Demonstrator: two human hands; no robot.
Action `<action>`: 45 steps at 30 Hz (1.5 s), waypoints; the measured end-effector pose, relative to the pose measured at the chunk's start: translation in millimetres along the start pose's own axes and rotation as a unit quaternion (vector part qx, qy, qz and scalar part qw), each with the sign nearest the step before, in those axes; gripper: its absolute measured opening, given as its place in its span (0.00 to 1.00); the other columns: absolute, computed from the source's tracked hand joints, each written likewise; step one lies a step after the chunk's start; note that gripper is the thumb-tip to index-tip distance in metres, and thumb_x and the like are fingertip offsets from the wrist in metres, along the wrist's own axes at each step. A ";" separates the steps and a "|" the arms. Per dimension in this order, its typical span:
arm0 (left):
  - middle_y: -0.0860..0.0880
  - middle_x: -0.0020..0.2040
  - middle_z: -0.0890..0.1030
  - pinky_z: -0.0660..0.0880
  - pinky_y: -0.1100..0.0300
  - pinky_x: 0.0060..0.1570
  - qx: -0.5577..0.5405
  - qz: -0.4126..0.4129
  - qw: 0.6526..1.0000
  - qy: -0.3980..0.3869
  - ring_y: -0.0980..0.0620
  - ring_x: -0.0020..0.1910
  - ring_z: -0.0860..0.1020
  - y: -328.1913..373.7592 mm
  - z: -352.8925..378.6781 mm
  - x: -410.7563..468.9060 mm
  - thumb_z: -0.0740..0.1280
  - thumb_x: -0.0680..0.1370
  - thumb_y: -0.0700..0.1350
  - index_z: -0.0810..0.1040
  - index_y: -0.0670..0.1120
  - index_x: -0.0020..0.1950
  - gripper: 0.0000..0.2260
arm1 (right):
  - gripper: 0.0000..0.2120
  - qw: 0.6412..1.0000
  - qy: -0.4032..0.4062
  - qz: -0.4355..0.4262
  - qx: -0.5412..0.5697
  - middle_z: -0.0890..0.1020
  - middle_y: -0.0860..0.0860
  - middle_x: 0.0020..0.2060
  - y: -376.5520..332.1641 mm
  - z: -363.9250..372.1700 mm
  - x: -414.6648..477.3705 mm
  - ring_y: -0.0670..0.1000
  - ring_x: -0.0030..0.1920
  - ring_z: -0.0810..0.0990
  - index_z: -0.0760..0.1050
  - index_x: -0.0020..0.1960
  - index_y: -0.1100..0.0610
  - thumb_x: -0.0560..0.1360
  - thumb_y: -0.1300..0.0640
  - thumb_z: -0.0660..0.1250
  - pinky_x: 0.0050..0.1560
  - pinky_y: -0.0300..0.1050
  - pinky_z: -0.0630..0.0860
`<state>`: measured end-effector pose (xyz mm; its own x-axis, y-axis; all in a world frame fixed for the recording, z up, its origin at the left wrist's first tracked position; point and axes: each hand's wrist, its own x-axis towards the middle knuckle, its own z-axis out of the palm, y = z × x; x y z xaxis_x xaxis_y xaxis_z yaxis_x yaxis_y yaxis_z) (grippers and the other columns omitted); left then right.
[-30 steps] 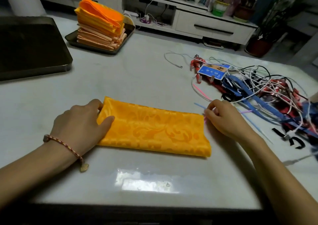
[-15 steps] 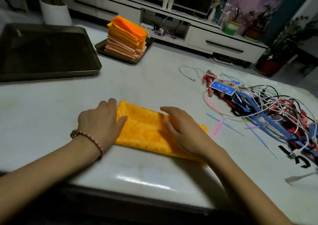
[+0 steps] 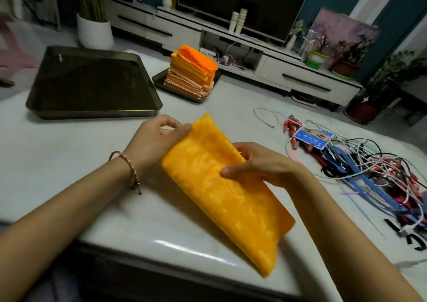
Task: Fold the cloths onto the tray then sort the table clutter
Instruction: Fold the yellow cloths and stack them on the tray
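here the yellow cloth, already folded into a long band, is held between both hands over the near middle of the desk, its far end lifted and its near end trailing down toward the desk's near edge. the left hand has its grip pinched on the far left corner, fingers curled round the edge; the right hand has its grip on the right edge, thumb on top and fingers tucked beneath. judging by this, the step in hand is the next fold, bringing one end of the band over the other. to do it well, i would hold both far corners level so the layers don't slide apart, since the fabric looks thin and slick, then lay the end down with edges matched before letting go, and press the crease flat with an open palm. the finished piece likely belongs on the stack of folded cloths on the small tray at the far middle, which is already tall, so setting it down squarely matters. a large dark tray lies at the far left, and the tangle of cables and straps sits on the right, well apart from the cloth, a job for after the folding.
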<state>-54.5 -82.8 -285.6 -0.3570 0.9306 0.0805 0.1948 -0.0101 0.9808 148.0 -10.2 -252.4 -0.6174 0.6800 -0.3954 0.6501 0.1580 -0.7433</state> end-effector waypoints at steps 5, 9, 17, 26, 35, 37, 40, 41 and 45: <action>0.43 0.56 0.80 0.77 0.48 0.50 -0.326 -0.203 0.907 -0.173 0.44 0.54 0.79 7.2 -10.6 -6.5 0.60 0.70 0.62 0.74 0.47 0.55 0.23 | 0.25 0.964 0.098 -0.070 0.238 0.80 0.53 0.57 -16.2 -0.1 2.8 0.56 0.54 0.81 0.73 0.60 0.51 0.65 0.49 0.70 0.55 0.56 0.78; 0.45 0.56 0.82 0.76 0.50 0.55 -0.209 -0.161 0.949 -0.172 0.47 0.52 0.80 -0.4 3.6 -17.7 0.65 0.72 0.53 0.77 0.48 0.52 0.12 | 0.17 0.941 0.133 -0.054 0.306 0.81 0.52 0.55 -22.7 10.2 11.5 0.53 0.53 0.81 0.73 0.58 0.55 0.71 0.52 0.67 0.51 0.49 0.80; 0.46 0.51 0.80 0.73 0.53 0.57 -0.140 -0.071 0.986 -0.050 0.47 0.53 0.77 -2.2 -11.6 -13.4 0.61 0.79 0.50 0.76 0.48 0.47 0.08 | 0.11 0.961 0.103 -0.006 0.256 0.82 0.55 0.53 -29.6 30.6 8.8 0.56 0.55 0.80 0.76 0.54 0.57 0.74 0.54 0.66 0.55 0.49 0.78; 0.54 0.61 0.75 0.60 0.59 0.65 -0.020 0.168 0.985 0.035 0.61 0.66 0.64 -0.3 -24.3 -8.0 0.63 0.74 0.52 0.81 0.46 0.46 0.12 | 0.05 0.897 0.317 -0.177 0.253 0.70 0.43 0.67 -42.2 38.9 9.7 0.47 0.64 0.69 0.82 0.44 0.48 0.71 0.56 0.71 0.55 0.40 0.70; 0.47 0.56 0.79 0.78 0.54 0.44 -0.250 -0.082 0.960 -0.098 0.46 0.54 0.79 0.9 -26.2 -3.7 0.66 0.69 0.56 0.75 0.49 0.61 0.23 | 0.05 0.912 0.281 -0.105 0.281 0.81 0.52 0.43 -48.5 37.7 16.1 0.51 0.43 0.81 0.76 0.44 0.53 0.76 0.52 0.64 0.43 0.45 0.78; 0.47 0.61 0.78 0.77 0.47 0.53 -0.248 -0.109 0.955 -0.123 0.43 0.57 0.78 -1.3 -27.3 -1.0 0.69 0.66 0.54 0.71 0.52 0.66 0.28 | 0.08 0.929 0.218 -0.098 0.283 0.81 0.52 0.49 -44.7 37.0 18.6 0.53 0.48 0.82 0.75 0.52 0.52 0.74 0.54 0.66 0.43 0.45 0.81; 0.46 0.62 0.76 0.77 0.47 0.54 -0.241 -0.134 0.953 -0.124 0.42 0.58 0.77 -5.9 -28.7 7.7 0.70 0.72 0.44 0.67 0.53 0.69 0.26 | 0.30 0.952 0.130 -0.072 0.269 0.78 0.51 0.57 -36.0 35.9 21.2 0.55 0.53 0.80 0.68 0.65 0.50 0.65 0.56 0.72 0.43 0.46 0.81; 0.46 0.61 0.76 0.77 0.48 0.52 -0.240 -0.140 0.952 -0.128 0.42 0.57 0.77 -7.1 -29.7 10.8 0.69 0.73 0.42 0.67 0.53 0.69 0.26 | 0.34 0.958 0.106 -0.061 0.261 0.77 0.51 0.59 -32.5 35.6 22.0 0.56 0.54 0.80 0.65 0.67 0.49 0.64 0.57 0.74 0.43 0.46 0.81; 0.46 0.57 0.77 0.78 0.50 0.47 -0.247 -0.156 0.943 -0.161 0.42 0.53 0.78 -11.2 -35.2 24.8 0.67 0.74 0.33 0.67 0.52 0.67 0.26 | 0.33 0.962 0.111 -0.032 0.246 0.75 0.54 0.58 -26.1 34.7 30.8 0.59 0.52 0.81 0.61 0.69 0.45 0.71 0.64 0.70 0.45 0.49 0.81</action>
<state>-97.8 -72.4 -288.4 -0.0142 0.9786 -0.2053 -0.3518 0.1873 0.9172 96.6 -18.2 -263.8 -0.5042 0.8247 -0.2563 0.2925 -0.1162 -0.9492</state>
